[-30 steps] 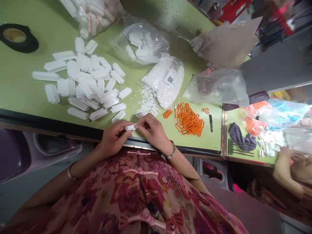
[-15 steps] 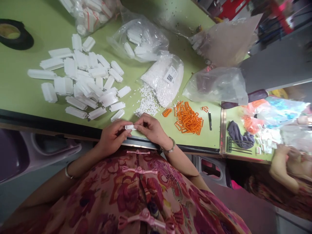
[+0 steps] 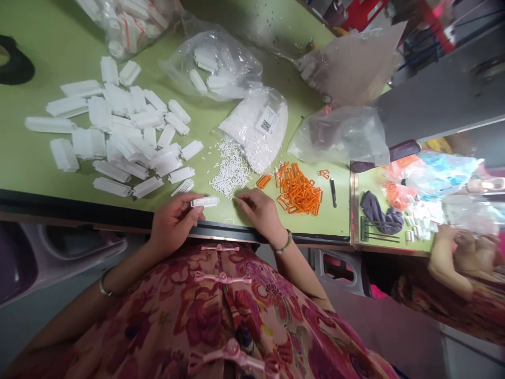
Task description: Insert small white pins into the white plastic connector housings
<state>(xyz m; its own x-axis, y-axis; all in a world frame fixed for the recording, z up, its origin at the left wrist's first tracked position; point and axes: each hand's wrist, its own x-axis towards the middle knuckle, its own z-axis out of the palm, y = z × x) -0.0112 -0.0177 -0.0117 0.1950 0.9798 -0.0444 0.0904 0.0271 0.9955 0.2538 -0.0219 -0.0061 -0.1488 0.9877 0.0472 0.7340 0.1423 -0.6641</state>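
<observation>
Nearest me, my left hand (image 3: 173,223) has a small white piece (image 3: 208,201) pinched between thumb and fingers. I have it by one end, and the other end pokes out toward my right hand (image 3: 262,215). It is near the front edge of the table (image 3: 325,222). If my pinch got loose, or I pushed hard on the end that pokes out, the piece could tip or slip down over the edge.

My right thumb and fingers are curled in close together, just beside the tiny white sticks (image 3: 230,171). I can't tell if I have hold of a stick. The sticks are so little that I might pick up two, or drop one, if I pinch badly. A bump from my knuckles could scatter them.

A white piece with holes (image 3: 183,187) lies just past my left hand. Further off is the big heap of white pieces (image 3: 132,129), and on my right side is a heap of orange loops (image 3: 300,192). Those loops could snag on each other if I pulled one out fast.

Behind the sticks lies a plastic bag (image 3: 256,129), full of more white bits. If it got knocked, more might spill out.
</observation>
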